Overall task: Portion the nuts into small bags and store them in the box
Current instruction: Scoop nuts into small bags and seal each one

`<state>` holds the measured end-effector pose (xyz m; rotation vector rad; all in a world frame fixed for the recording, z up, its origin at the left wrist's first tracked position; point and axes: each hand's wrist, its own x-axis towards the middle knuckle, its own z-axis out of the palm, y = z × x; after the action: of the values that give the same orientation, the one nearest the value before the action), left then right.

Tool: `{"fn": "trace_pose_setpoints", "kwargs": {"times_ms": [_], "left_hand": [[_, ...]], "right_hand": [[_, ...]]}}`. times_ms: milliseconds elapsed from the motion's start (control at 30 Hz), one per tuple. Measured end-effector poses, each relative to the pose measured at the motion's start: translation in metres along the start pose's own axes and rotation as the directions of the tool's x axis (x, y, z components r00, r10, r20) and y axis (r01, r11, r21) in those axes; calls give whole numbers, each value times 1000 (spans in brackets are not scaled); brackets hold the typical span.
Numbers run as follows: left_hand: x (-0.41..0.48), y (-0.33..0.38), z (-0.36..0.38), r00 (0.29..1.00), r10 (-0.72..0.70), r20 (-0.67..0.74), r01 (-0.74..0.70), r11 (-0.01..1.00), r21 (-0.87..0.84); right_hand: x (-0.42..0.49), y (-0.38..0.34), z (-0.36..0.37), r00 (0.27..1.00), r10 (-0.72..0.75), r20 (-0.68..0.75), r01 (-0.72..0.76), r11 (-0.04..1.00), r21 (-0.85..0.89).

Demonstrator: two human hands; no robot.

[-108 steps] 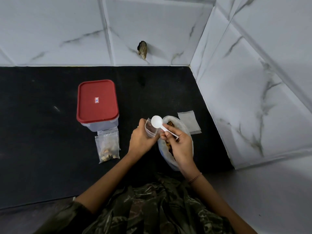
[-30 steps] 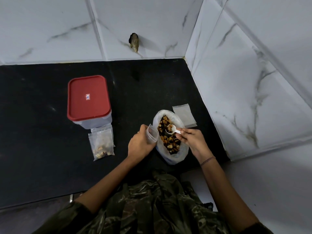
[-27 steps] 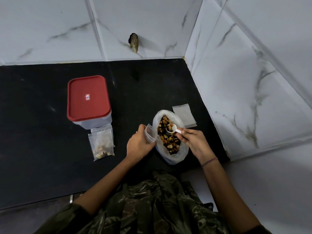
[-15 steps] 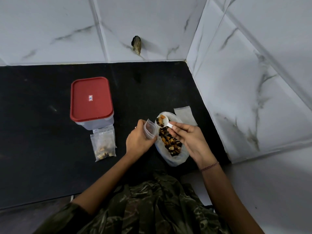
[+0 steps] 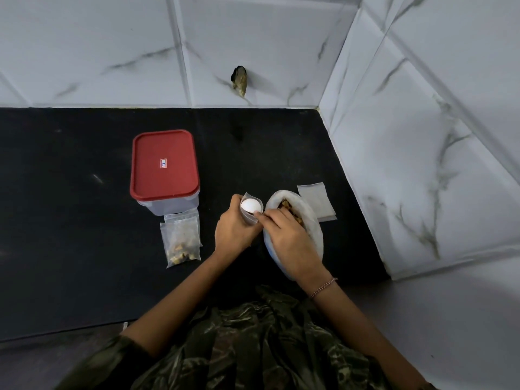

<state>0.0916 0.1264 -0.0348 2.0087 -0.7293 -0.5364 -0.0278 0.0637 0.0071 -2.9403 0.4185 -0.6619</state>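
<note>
My left hand (image 5: 235,232) grips a small clear bag (image 5: 251,219) and keeps its mouth open. My right hand (image 5: 291,243) pinches a white plastic spoon (image 5: 250,205), turned bowl-down over that mouth. Right of the hands lies the big white bag of mixed nuts (image 5: 308,218), open, partly covered by my right hand. A filled small bag (image 5: 181,239) lies flat in front of the clear box with the red lid (image 5: 164,164), which is closed.
Empty small bags (image 5: 316,201) lie flat beyond the nut bag, near the tiled right wall (image 5: 422,164). The black counter (image 5: 70,220) runs left; its front edge is near my body. A hole in the back wall tile (image 5: 239,78).
My right hand scooped nuts from the big bag, lifted the loaded spoon leftwards and has tipped it over the small bag in my left hand.
</note>
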Motion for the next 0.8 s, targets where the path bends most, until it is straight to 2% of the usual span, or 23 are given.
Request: {"fn": "trace_pose_setpoints", "kwargs": {"times_ms": [67, 133, 167, 233, 300, 433, 567, 733, 800], "left_hand": [[0, 1, -3, 1000, -4, -7, 3, 1000, -20], [0, 1, -6, 1000, 12, -17, -12, 999, -32], [0, 1, -7, 999, 25, -23, -26, 999, -37], [0, 0, -9, 999, 40, -26, -41, 998, -43], [1, -2, -10, 999, 38, -15, -39, 998, -59], [0, -1, -13, 998, 55, -21, -56, 996, -72], [1, 0, -15, 997, 72, -39, -74, 996, -56], [-1, -4, -19, 992, 106, -72, -105, 994, 10], [-1, -11, -21, 990, 112, -85, -107, 993, 56]], "right_hand": [[-3, 3, 1, 996, -86, -12, 85, 995, -59], [-4, 7, 7, 995, -91, -30, 89, 995, -51], [-5, 9, 10, 997, -66, -43, 67, 998, 11], [-5, 10, 15, 999, 43, -28, -37, 980, 197], [-1, 9, 10, 982, 187, 15, -183, 941, 283], [11, 6, -5, 878, 465, 113, -471, 797, 378], [16, 8, -10, 836, 508, 210, -549, 753, 363], [18, 10, -3, 813, 565, 143, -578, 751, 318], [21, 13, 0, 789, 592, 163, -604, 700, 382]]}}
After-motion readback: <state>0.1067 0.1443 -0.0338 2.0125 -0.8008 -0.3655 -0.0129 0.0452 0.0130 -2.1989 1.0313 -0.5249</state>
